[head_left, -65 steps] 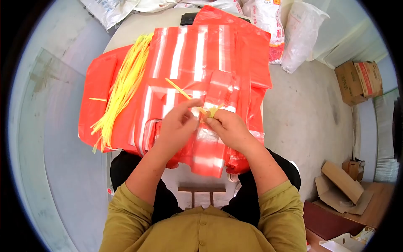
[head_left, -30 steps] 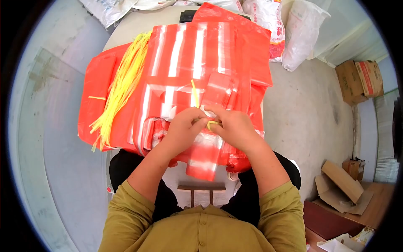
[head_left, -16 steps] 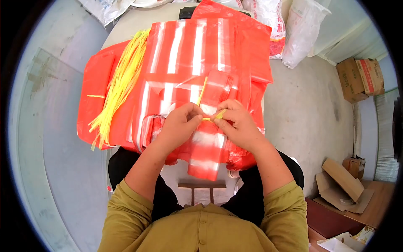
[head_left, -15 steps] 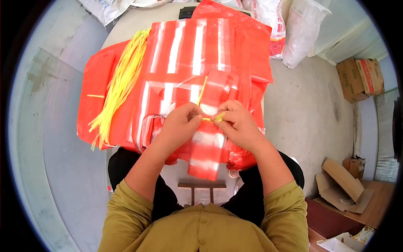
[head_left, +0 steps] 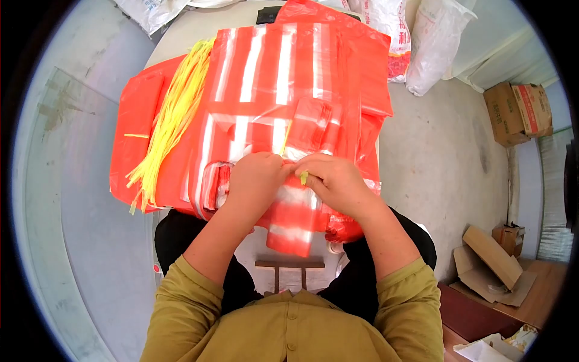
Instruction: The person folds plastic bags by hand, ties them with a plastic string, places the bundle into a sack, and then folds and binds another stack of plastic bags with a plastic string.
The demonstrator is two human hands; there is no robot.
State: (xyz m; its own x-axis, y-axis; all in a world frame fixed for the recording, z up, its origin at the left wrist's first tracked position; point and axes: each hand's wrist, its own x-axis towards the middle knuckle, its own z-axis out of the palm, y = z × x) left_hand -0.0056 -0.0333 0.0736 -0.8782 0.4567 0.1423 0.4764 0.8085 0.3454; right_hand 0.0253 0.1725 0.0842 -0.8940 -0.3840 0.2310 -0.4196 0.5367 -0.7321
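A folded red-and-white plastic bundle (head_left: 292, 220) lies lengthwise over the striped red bags (head_left: 250, 66), its lower end over the front edge. At its middle my left hand (head_left: 256, 181) is closed on a yellow strip (head_left: 286, 137), whose free end points up and away. Right beside it, my right hand (head_left: 332, 181) pinches the strip's other end, a short yellow piece showing between thumb and finger. The fingertips of both hands nearly touch. How the strip runs under the fingers is hidden. Many loose yellow strips (head_left: 175, 123) lie on red plastic to the left.
A single short yellow strip (head_left: 136, 136) rests on the far-left red plastic. Behind the bags are a black object (head_left: 268, 14) and white sacks (head_left: 437, 42). Cardboard boxes (head_left: 505, 114) stand at the right, with an opened carton (head_left: 491, 265) lower down. A wooden stool (head_left: 289, 264) shows below.
Both hands have closed in around the bundle's middle, and the left has turned knuckles up. Less of the yellow strip shows between them. The bundle's lower end has shifted slightly left.
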